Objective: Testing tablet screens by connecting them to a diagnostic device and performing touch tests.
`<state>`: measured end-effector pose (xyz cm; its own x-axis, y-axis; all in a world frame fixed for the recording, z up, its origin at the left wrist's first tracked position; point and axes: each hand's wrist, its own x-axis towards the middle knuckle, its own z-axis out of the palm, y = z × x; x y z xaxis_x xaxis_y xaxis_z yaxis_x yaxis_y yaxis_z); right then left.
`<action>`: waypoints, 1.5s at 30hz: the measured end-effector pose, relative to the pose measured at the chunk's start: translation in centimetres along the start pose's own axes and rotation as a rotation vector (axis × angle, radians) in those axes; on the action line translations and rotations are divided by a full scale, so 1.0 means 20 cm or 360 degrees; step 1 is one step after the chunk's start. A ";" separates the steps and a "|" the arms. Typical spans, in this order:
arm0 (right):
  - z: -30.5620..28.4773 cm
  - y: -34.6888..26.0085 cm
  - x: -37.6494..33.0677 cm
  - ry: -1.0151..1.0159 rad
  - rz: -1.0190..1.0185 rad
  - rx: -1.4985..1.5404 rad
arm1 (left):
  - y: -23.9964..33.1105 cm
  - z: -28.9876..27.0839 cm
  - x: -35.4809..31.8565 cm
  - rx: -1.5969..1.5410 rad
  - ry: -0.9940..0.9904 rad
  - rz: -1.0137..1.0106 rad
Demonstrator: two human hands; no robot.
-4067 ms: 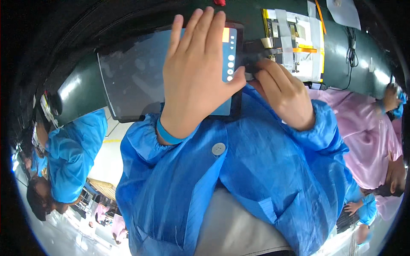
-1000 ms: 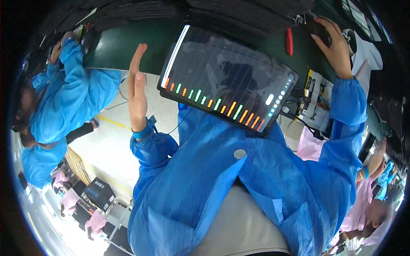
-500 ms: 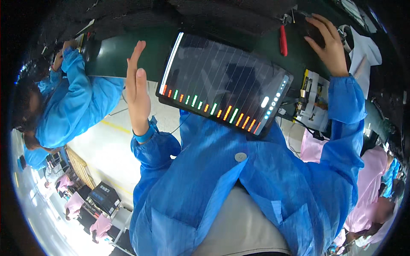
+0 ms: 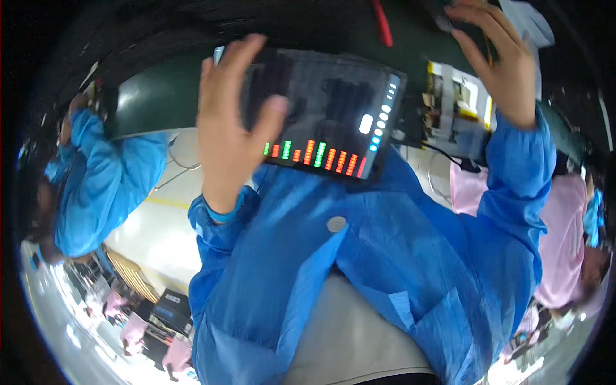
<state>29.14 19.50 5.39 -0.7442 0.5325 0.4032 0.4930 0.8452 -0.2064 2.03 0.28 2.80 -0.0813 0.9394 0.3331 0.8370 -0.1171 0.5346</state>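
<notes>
A black tablet lies tilted in front of my chest, its dark screen showing red and green bars along the near edge and a strip of bright icons at the right. My left hand, a blue band at its wrist, covers the tablet's left part. Its fingers and thumb are spread and slightly blurred; I cannot tell whether they touch the screen. Over the dark bench at the far right, my right hand has its thumb and fingers apart. Beside its fingertips is a small greyish thing, too unclear to name.
A red-handled tool lies beyond the tablet. Right of the tablet sits a device with yellow edges, a black cable running by it. A person in blue works at the left; someone in pink is at the right.
My left hand has swung right, from beside the tablet to over its left part. My right hand stays at the far right, still spread. The view has shifted, so the tablet appears further left.
</notes>
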 end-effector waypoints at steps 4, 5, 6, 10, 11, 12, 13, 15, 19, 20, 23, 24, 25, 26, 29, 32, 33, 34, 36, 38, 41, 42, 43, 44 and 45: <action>-0.08 -0.32 -0.36 -0.0062 -0.0060 0.0189 | 0.27 0.27 0.09 -0.0091 -0.0408 0.0281; -0.03 -0.38 -0.42 -0.0070 -0.0040 0.0156 | 0.30 0.32 0.10 -0.0062 -0.0494 0.0299; 0.02 -0.42 -0.46 -0.0146 -0.0025 0.0125 | 0.31 0.35 0.12 -0.0087 -0.0545 0.0288; 0.17 -0.43 -0.53 -0.0224 -0.0024 0.0082 | 0.30 0.42 0.14 0.0073 -0.0502 0.0353; 0.18 -0.42 -0.53 -0.0243 -0.0108 0.0079 | 0.29 0.42 0.14 0.0097 -0.0545 0.0340; 0.19 -0.39 -0.52 -0.0219 -0.0056 0.0087 | 0.29 0.43 0.14 0.0148 -0.0578 0.0332; 0.19 -0.36 -0.52 -0.0258 -0.0155 0.0092 | 0.29 0.42 0.14 0.0123 -0.0571 0.0340; 0.18 -0.33 -0.51 -0.0401 -0.0268 0.0091 | 0.30 0.43 0.15 0.0128 -0.0607 0.0314; 0.17 -0.32 -0.50 -0.0355 -0.0336 0.0111 | 0.31 0.43 0.16 0.0115 -0.0606 0.0261; 0.18 -0.31 -0.50 -0.0359 -0.0338 0.0131 | 0.31 0.43 0.16 0.0096 -0.0579 0.0254; 0.18 -0.29 -0.49 -0.0376 -0.0347 0.0282 | 0.30 0.43 0.16 0.0115 -0.0612 0.0253; 0.18 -0.28 -0.50 -0.0379 -0.0371 0.0298 | 0.30 0.43 0.16 0.0096 -0.0616 0.0239; 0.18 -0.27 -0.50 -0.0501 -0.0421 0.0301 | 0.30 0.43 0.15 0.0090 -0.0622 0.0228; 0.18 -0.26 -0.51 -0.0395 -0.0411 0.0316 | 0.30 0.42 0.15 0.0085 -0.0629 0.0210; 0.15 -0.25 -0.54 -0.0477 -0.0412 0.0305 | 0.30 0.42 0.15 0.0090 -0.0598 0.0208; 0.07 -0.24 -0.55 -0.0242 -0.0424 0.0505 | 0.30 0.42 0.16 0.0088 -0.0665 0.0210; 0.02 -0.22 -0.55 -0.0202 -0.0419 0.0513 | 0.30 0.41 0.17 0.0090 -0.0642 0.0216; -0.02 -0.18 -0.53 -0.0106 -0.0341 0.0434 | 0.31 0.39 0.17 0.0053 -0.0615 0.0214; -0.10 -0.10 -0.49 0.0075 0.0147 -0.0195 | 0.33 0.34 0.17 0.0016 -0.0580 0.0229; -0.09 0.03 -0.44 0.0009 0.0530 -0.0386 | 0.34 0.26 0.14 -0.0048 -0.0640 0.0436; -0.04 0.05 -0.43 -0.0074 0.0311 -0.0259 | 0.38 0.18 0.06 0.0018 -0.0945 0.0578; -0.02 0.03 -0.44 -0.0297 0.0369 0.0360 | 0.38 0.18 0.03 0.0076 -0.1021 0.0731; 0.02 0.02 -0.42 -0.0370 0.0235 0.0501 | 0.38 0.19 0.00 0.0072 -0.1102 0.0684; 0.06 0.01 -0.41 -0.0441 0.0103 0.0644 | 0.38 0.21 -0.01 0.0065 -0.1154 0.0675; 0.10 0.01 -0.39 -0.0439 0.0115 0.0644 | 0.37 0.23 -0.03 0.0187 -0.1102 0.0737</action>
<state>34.14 15.71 0.39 -0.8331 0.5363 0.1354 0.3737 0.7263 -0.5770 10.87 0.43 2.98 0.6023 0.7949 -0.0734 0.7583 -0.5409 0.3639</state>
